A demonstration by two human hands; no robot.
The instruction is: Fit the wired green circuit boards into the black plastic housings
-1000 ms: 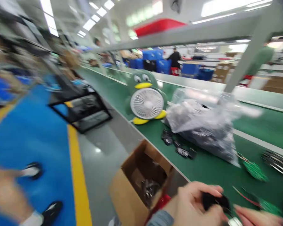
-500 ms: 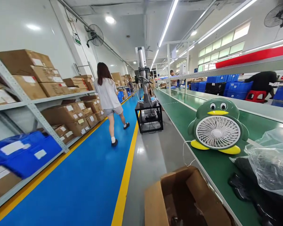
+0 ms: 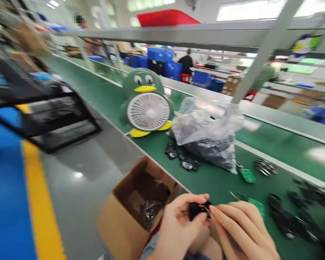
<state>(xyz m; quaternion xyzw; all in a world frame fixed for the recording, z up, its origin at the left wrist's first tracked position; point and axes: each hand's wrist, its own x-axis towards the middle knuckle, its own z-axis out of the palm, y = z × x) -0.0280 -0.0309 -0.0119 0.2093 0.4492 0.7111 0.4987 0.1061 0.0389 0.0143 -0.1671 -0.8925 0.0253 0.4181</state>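
My left hand [image 3: 176, 224] is closed round a small black plastic part [image 3: 195, 210], its thumb and fingers on either side. My right hand [image 3: 243, 225] meets it from the right, fingertips pinched at the part's edge. Motion blur and fingers hide the part's exact kind. Beyond the right hand lies a green circuit board [image 3: 257, 206] with thin wires, and another green circuit board [image 3: 247, 175] is farther back. Dark plastic pieces [image 3: 283, 216] are spread to the right. Below and left of the hands stands an open cardboard box [image 3: 121, 220] with black parts inside.
A green penguin-shaped fan [image 3: 143, 77] stands on the green bench [image 3: 157, 155]. Beside it are a clear bag of black parts [image 3: 206, 133], several small black pieces [image 3: 188, 164] and a pile of metal parts [image 3: 264, 167]. A black-framed cart [image 3: 70, 119] stands left; people sit behind.
My view has swung right and down toward the bench. Both hands, out of sight before, now show with the black plastic part between them. The walking person is out of view.
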